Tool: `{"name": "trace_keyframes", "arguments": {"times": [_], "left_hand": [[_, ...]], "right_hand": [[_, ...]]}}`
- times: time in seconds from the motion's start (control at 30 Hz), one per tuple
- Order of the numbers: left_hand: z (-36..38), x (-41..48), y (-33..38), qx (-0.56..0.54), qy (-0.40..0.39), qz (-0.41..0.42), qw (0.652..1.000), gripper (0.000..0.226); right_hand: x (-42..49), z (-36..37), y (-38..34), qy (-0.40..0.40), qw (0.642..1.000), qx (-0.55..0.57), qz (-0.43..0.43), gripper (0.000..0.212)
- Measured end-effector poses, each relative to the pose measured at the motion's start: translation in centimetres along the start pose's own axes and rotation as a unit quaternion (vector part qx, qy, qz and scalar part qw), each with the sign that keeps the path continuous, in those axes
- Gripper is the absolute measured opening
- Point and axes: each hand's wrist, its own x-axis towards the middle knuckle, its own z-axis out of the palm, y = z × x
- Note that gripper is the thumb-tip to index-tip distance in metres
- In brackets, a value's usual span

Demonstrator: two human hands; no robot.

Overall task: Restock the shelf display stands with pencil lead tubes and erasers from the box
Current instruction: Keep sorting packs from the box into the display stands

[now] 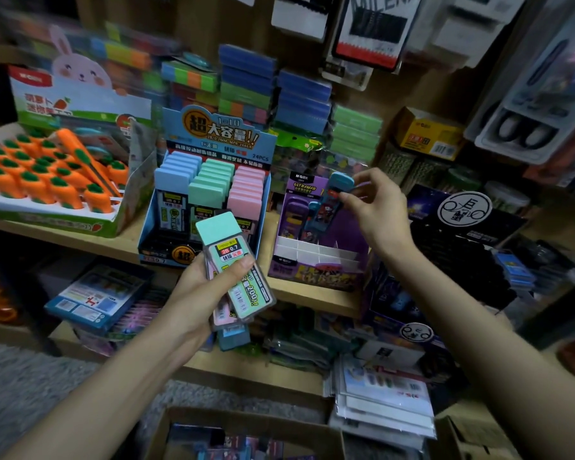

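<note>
My left hand [204, 287] grips a small stack of pencil lead tubes [233, 260], a mint-capped one on top and a pink one beneath, in front of the blue lead display stand [206, 200]. That stand holds rows of blue, mint and pink capped tubes. My right hand [375, 207] pinches a teal-capped item with a dark printed body [336, 190] over the purple display stand [316, 240], which holds a few similar items at its back and has bare white dividers in front. The cardboard box [246, 433] sits at the bottom of the view.
A carrot-shaped eraser tray [50, 180] stands left on the wooden shelf [299, 293]. Stacked coloured packs rise behind the stands. Dark boxes crowd the right side. Packets lie on the lower shelf and a pile of flat packs [385, 403] sits beside the box.
</note>
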Motion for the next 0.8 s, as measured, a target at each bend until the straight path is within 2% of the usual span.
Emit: {"name": "trace_keyframes", "arguments": {"times": [0.33, 0.47, 0.6, 0.7, 0.77, 0.8], "left_hand": [[0.4, -0.5, 0.2, 0.022, -0.010, -0.016, 1.000, 0.036], [0.5, -0.7, 0.3, 0.016, -0.013, -0.020, 1.000, 0.036], [0.6, -0.7, 0.4, 0.018, -0.016, -0.025, 0.999, 0.036], [0.6, -0.7, 0.4, 0.028, -0.023, -0.026, 0.999, 0.036], [0.6, -0.8, 0.4, 0.036, -0.026, -0.026, 0.999, 0.038], [0.6, -0.8, 0.4, 0.041, -0.027, -0.027, 0.998, 0.039]], "right_hand": [[0.8, 1.5, 0.9, -0.014, 0.997, -0.070, -0.029, 0.021], [0.4, 1.6, 1.7, -0.037, 0.997, -0.068, -0.011, 0.018], [-0.9, 2.9, 2.4, -0.100, 0.981, -0.166, -0.008, 0.023], [-1.7, 2.9, 1.3, -0.057, 0.973, -0.222, -0.039, 0.024], [-2.7, 2.8, -0.4, -0.016, 0.980, -0.182, -0.080, 0.019], [-3.2, 2.8, -1.5, -0.038, 0.990, -0.118, -0.067, 0.016]]}}
